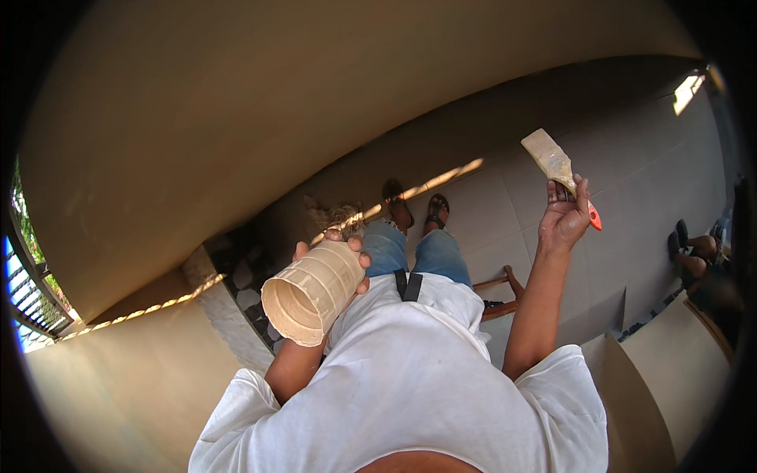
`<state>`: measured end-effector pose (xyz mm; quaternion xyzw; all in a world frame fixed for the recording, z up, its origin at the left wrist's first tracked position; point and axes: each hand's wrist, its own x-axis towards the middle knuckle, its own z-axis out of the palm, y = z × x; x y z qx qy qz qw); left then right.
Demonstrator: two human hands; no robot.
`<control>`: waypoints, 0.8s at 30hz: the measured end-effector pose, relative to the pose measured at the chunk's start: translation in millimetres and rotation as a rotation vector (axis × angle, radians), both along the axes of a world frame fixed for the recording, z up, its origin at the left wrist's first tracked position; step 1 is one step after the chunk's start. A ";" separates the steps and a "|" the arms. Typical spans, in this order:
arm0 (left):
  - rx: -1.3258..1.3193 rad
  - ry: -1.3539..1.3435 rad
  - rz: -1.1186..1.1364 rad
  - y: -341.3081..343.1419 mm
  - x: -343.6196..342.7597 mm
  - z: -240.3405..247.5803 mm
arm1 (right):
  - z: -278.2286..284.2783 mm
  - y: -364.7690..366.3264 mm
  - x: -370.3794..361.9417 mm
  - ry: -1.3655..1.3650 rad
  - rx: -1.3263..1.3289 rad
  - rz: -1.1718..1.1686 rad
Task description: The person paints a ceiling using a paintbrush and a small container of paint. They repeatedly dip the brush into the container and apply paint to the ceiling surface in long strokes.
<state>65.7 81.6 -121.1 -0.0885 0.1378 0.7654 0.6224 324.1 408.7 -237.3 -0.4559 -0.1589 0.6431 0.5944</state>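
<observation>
A cut-off plastic container (pixel 322 282), coated in beige paint, is gripped in my left hand (pixel 359 256) at the lower left of my body. Its open mouth tilts toward me, and its bottom is hidden. My fingers wrap round its far side. Out to the right, my right hand (pixel 564 214) is closed around the handle of a paintbrush (pixel 550 158). The brush's wide, paint-covered head points up and away to the left, and the red end of its handle sticks out below my palm. Brush and container are well apart.
A beige wall (pixel 236 102) curves along the far side. Grey floor tiles (pixel 505 197) lie under my sandalled feet. A wooden stool (pixel 501 296) stands by my right side. Another person's legs (pixel 694 252) show at the far right. A metal window grille (pixel 31 292) is at left.
</observation>
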 end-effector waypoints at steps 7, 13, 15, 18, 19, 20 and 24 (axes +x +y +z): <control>-0.013 0.000 0.016 7.1 6.4 -0.3 | -4.1 5.7 -0.3 -0.019 -0.105 0.011; -0.077 0.001 0.019 5.9 20.2 9.7 | -0.7 10.4 9.0 -0.019 -0.097 0.081; -0.074 0.002 0.015 11.2 20.8 12.4 | 1.3 9.7 11.2 -0.011 -0.101 0.119; -0.102 0.008 0.017 18.1 22.2 13.0 | 2.9 9.0 10.4 -0.041 -0.067 0.080; -0.076 0.000 0.025 19.8 21.8 12.3 | 3.5 9.1 9.4 -0.026 -0.102 0.113; -0.059 0.003 0.030 20.9 21.2 10.8 | 4.0 10.2 7.8 -0.029 -0.106 0.116; -0.013 0.017 0.048 24.5 22.8 1.9 | 11.7 19.7 -1.4 0.019 -0.033 0.125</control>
